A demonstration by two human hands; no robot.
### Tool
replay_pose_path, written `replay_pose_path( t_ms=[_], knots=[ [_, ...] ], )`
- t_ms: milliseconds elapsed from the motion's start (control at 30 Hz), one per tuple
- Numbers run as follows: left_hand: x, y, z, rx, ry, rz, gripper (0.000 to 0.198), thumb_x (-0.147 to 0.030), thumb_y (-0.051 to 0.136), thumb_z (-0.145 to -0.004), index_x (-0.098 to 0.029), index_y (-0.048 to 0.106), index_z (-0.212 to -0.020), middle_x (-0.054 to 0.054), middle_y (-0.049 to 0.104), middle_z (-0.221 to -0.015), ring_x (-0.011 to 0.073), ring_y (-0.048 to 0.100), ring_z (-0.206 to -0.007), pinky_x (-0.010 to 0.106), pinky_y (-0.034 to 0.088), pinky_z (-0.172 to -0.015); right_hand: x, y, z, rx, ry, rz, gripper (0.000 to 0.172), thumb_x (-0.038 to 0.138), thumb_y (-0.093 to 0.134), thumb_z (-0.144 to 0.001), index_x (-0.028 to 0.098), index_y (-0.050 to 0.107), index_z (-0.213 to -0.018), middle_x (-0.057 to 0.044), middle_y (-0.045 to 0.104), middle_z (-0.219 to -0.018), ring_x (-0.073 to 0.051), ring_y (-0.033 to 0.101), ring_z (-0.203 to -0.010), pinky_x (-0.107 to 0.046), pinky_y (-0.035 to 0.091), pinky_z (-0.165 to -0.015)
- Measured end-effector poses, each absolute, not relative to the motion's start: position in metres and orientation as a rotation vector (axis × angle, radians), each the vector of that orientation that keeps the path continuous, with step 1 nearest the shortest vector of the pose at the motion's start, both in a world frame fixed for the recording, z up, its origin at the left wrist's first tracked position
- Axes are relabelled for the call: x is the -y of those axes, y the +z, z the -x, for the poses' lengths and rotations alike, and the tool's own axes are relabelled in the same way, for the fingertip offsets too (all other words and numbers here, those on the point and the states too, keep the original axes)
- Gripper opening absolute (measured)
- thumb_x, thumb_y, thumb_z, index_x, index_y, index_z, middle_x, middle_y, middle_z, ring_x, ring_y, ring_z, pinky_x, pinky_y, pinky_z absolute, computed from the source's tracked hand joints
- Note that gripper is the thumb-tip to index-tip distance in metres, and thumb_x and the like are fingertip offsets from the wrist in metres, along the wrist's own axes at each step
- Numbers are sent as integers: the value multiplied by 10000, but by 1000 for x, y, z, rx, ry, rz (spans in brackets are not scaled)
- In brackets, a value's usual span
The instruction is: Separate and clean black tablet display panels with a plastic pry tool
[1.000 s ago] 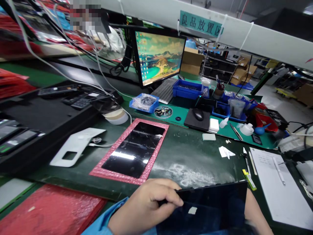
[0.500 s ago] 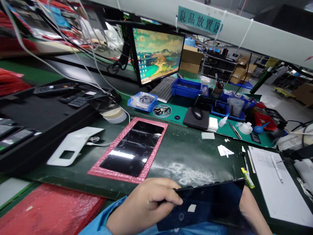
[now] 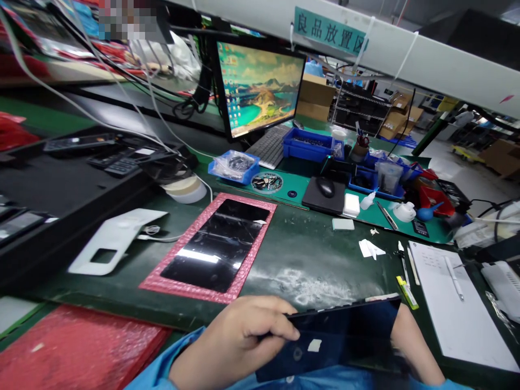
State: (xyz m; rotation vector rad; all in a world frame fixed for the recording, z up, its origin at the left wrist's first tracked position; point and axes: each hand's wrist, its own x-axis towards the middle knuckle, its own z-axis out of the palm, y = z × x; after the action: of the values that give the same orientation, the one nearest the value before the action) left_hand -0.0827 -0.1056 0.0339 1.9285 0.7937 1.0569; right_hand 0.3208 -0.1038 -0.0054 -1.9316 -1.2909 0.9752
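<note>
Around: counter [image 3: 300,260] carries pink bubble wrap [image 3: 248,260] with a glossy dark sheet [image 3: 215,244], white bracket [image 3: 114,233] toward the left edge, paper [image 3: 467,325] at the right. Your left hand [image 3: 246,338] pinches the dark panel [image 3: 345,333], held up at the near edge; your right hand's behind it, can't tell grip. Versus a second ago: pale strip [image 3: 382,297] now shows along panel top. Back: blue tray [image 3: 248,174] holds bagged parts [image 3: 232,162]; blue bin [image 3: 304,154], small dark bits [image 3: 312,142].

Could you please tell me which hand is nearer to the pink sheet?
Left. The left hand, pinching the dark panel, is just off the pink sheet's near right corner; the right hand, mostly hidden by the panel, is farther right.
</note>
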Motion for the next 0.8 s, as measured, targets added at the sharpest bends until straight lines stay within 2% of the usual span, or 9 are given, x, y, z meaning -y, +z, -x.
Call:
replay_pose_path(
  t_ms=[133,233,300,400,467,633,800],
  knots=[
    [104,35,85,-877,936,-1816,353,-96,752,-999,-365,980,-1023,-6,957,-1010,176,887,-801,239,680,-779,113,-6,-324,1251,1046,1927,509,748,888,-869,261,858,-724,-26,768,-604,-328,782,-669,-406,666,-666],
    [104,35,85,-888,824,-1724,265,-157,795,-1004,-335,990,-984,7,967,-1033,184,883,-828,259,705,-828,132,-9,-330,1080,1089,1828,652,882,873,-908,237,909,-824,-48,802,-652,-279,725,-611,-364,608,-591],
    [104,33,83,-875,788,-1669,240,-169,817,-992,-327,998,-977,13,975,-1036,205,906,-890,277,724,-869,148,-9,-332,934,1154,1698,723,947,843,-918,236,956,-976,-98,898,-808,-305,807,-711,-369,669,-653],
    [105,28,78,-861,752,-1618,244,-161,830,-971,-330,1006,-977,12,982,-1041,224,931,-959,288,736,-903,168,-1,-329,843,1288,1521,762,965,796,-942,268,972,-1196,-153,974,-1063,-376,920,-970,-429,762,-858],
    [108,25,74,-853,728,-1592,231,-173,836,-969,-328,1007,-973,10,982,-1037,223,936,-956,286,734,-899,177,8,-321,866,1339,1476,727,929,848,-924,292,974,-1251,-158,979,-1101,-390,930,-1026,-433,765,-894],
    [116,16,69,-818,698,-1512,222,-182,813,-981,-307,993,-949,4,978,-1028,214,939,-963,271,719,-894,182,25,-306,1059,1135,1631,491,785,956,-910,329,1018,-1082,-119,961,-975,-369,917,-924,-369,745,-848],
    [120,12,68,-792,694,-1461,212,-168,826,-987,-300,990,-972,17,983,-1048,216,935,-952,282,721,-892,179,32,-306,1411,1032,1784,352,679,924,-967,355,1045,-1030,-122,993,-966,-403,962,-937,-412,807,-925]
  ],
)
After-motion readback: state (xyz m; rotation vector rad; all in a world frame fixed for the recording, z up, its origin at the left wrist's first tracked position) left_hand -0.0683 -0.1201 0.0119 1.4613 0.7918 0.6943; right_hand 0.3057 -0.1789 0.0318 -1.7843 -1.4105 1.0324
